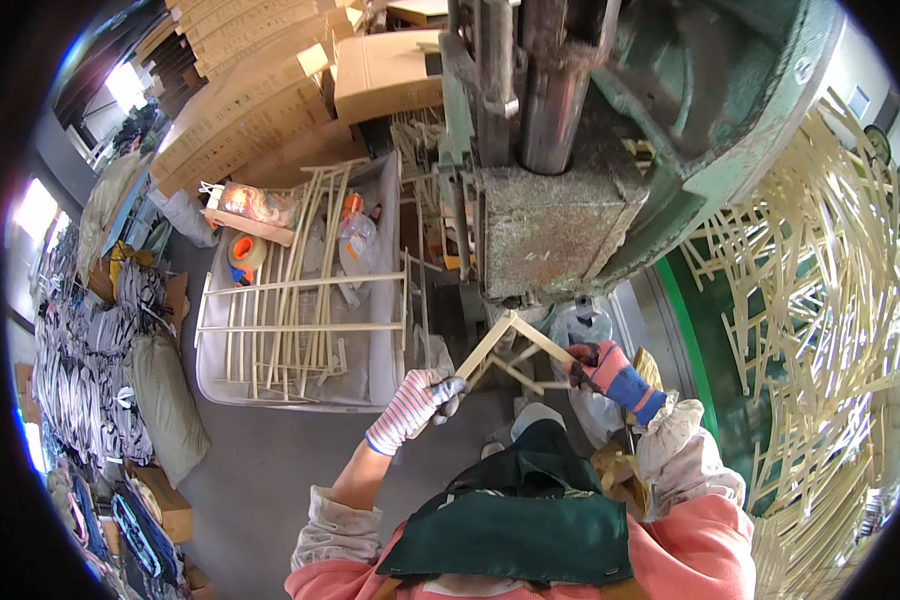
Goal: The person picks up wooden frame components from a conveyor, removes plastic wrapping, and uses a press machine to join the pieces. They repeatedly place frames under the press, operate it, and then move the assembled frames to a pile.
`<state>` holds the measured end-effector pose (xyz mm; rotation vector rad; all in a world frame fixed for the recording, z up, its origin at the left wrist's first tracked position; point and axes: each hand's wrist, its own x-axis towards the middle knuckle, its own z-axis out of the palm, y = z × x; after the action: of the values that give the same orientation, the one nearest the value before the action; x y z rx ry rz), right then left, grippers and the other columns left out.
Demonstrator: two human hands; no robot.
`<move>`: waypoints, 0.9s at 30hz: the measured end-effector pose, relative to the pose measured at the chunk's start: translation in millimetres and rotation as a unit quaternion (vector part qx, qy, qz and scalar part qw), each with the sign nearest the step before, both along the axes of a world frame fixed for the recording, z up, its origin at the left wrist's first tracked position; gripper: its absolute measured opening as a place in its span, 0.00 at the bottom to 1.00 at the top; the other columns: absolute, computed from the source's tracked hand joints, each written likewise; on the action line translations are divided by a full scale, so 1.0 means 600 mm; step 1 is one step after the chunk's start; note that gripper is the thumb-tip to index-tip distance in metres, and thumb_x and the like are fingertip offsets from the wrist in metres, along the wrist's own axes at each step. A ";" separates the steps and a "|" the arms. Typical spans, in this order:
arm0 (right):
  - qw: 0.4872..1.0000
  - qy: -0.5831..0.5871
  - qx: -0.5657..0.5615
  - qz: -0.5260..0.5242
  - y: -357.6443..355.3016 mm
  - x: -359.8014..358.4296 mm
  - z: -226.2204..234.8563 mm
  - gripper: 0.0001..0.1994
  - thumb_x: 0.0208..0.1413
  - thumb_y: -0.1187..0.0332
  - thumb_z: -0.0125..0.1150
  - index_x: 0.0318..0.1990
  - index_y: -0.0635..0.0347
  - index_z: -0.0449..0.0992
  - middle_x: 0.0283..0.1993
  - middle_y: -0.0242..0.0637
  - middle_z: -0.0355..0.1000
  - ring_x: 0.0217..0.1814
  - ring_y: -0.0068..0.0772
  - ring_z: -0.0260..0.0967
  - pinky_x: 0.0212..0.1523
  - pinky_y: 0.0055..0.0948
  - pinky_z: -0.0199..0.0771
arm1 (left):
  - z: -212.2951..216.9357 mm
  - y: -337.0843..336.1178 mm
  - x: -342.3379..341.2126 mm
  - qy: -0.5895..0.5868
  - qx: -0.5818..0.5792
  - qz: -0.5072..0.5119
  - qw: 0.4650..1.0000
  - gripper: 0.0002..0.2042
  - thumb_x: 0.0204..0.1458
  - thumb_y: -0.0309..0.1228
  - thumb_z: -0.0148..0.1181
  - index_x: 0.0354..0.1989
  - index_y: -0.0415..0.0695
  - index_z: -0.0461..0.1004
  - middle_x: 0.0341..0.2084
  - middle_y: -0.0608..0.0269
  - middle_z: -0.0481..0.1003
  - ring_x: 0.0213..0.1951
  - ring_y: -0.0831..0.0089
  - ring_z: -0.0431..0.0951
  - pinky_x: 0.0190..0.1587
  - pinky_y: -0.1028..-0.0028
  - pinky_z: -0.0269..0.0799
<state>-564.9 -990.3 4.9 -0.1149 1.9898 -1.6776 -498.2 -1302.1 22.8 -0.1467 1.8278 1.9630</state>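
We hold a pale wooden frame point(515, 345) of thin strips just under the block of a big green press point(610, 150), and it comes to a peak that points up at the block, its two long strips slanting down and apart toward us, one to each side. Our left hand point(430, 392), in a striped glove, is closed around the lower end of the left strip; our right hand point(595, 365), in a red and blue glove, grips the lower end of the right strip, with shorter cross strips running between the two. To our left a shallow grey tray point(375, 355) on the floor holds more long pale strips point(290, 310), most lying lengthwise away from us with a few laid across them, along with a clear plastic bag point(355, 245) and a roll of tape point(242, 250) with an orange core. A low cardboard tray point(250, 215) of bagged things rests at the far left corner. Beyond it long flat cardboard boxes point(240, 100) are stacked aslant, brown and plain, and a squarer brown carton point(385, 70) sits beside the press. To our right a great heap of loose strips point(820, 300) is piled up.
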 end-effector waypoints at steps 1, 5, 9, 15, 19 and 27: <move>0.999 -0.036 0.001 0.035 0.009 -0.004 0.006 0.13 0.55 0.68 0.58 0.46 0.64 0.74 0.23 0.28 0.71 0.17 0.15 0.63 0.17 0.18 0.62 | 0.007 -0.003 -0.004 -0.024 -0.024 0.005 0.999 0.11 0.56 0.32 0.55 0.35 0.35 0.74 0.14 0.69 0.68 0.15 0.83 0.64 0.17 0.83 0.58; 0.998 -0.028 0.013 0.054 0.020 -0.013 0.024 0.16 0.55 0.65 0.59 0.49 0.62 0.74 0.22 0.28 0.71 0.16 0.15 0.63 0.17 0.17 0.62 | 0.027 -0.007 -0.007 -0.054 0.026 -0.013 0.998 0.11 0.56 0.33 0.55 0.35 0.35 0.74 0.15 0.68 0.69 0.15 0.83 0.64 0.17 0.83 0.59; 0.998 -0.030 0.030 0.052 0.020 -0.010 0.033 0.17 0.54 0.65 0.60 0.49 0.63 0.74 0.22 0.29 0.72 0.16 0.14 0.63 0.17 0.16 0.62 | 0.032 -0.004 0.001 -0.049 0.017 -0.012 0.999 0.11 0.57 0.34 0.54 0.34 0.36 0.74 0.14 0.70 0.67 0.13 0.84 0.62 0.16 0.83 0.57; 0.995 -0.009 0.052 0.084 0.026 -0.025 0.026 0.15 0.56 0.65 0.57 0.47 0.64 0.75 0.22 0.28 0.72 0.16 0.11 0.61 0.18 0.15 0.60 | 0.033 0.002 0.000 -0.080 0.039 -0.020 0.996 0.13 0.57 0.35 0.55 0.34 0.34 0.72 0.13 0.67 0.67 0.13 0.81 0.62 0.18 0.79 0.59; 0.993 -0.017 -0.026 0.117 0.036 -0.025 0.036 0.11 0.56 0.65 0.57 0.41 0.64 0.76 0.22 0.28 0.72 0.16 0.11 0.61 0.17 0.14 0.59 | 0.046 -0.005 -0.003 -0.066 0.066 -0.048 0.994 0.10 0.57 0.32 0.53 0.31 0.37 0.72 0.13 0.67 0.68 0.11 0.82 0.64 0.13 0.81 0.59; 0.995 0.087 0.055 -0.010 0.019 -0.010 0.047 0.11 0.53 0.68 0.59 0.43 0.60 0.77 0.22 0.32 0.73 0.20 0.17 0.67 0.21 0.20 0.65 | 0.080 0.008 0.007 0.016 -0.034 -0.030 0.999 0.10 0.57 0.32 0.53 0.36 0.36 0.73 0.16 0.66 0.72 0.16 0.79 0.69 0.18 0.80 0.66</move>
<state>-571.1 -979.0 33.4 -0.2088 2.2140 -1.6151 -494.1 -1297.1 70.9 -0.0822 1.8983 1.8732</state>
